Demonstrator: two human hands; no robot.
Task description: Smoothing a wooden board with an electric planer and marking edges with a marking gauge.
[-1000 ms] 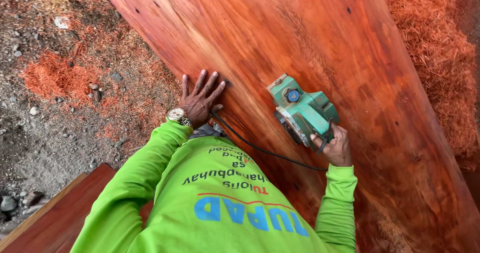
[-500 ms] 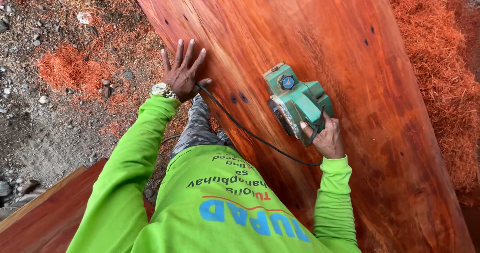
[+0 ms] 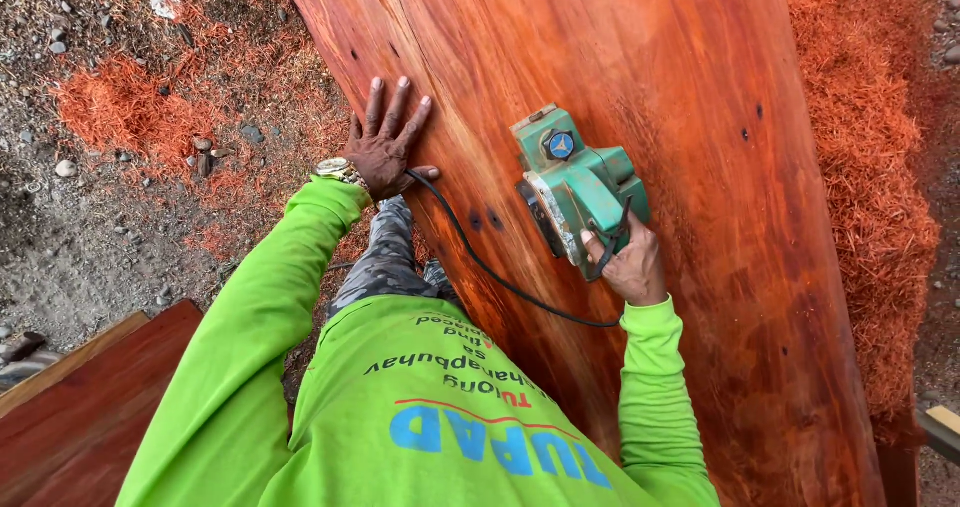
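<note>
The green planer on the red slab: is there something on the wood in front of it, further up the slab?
Nothing visible lies ahead of the green planer on the red wooden slab; the surface there is bare. The right hand grips its rear handle. The black cord trails behind, and the left hand rests flat near the slab's left edge, off to the side.

Outdoor woodworking yard: huge red slab, shavings on gravel ground, electric planer
</note>
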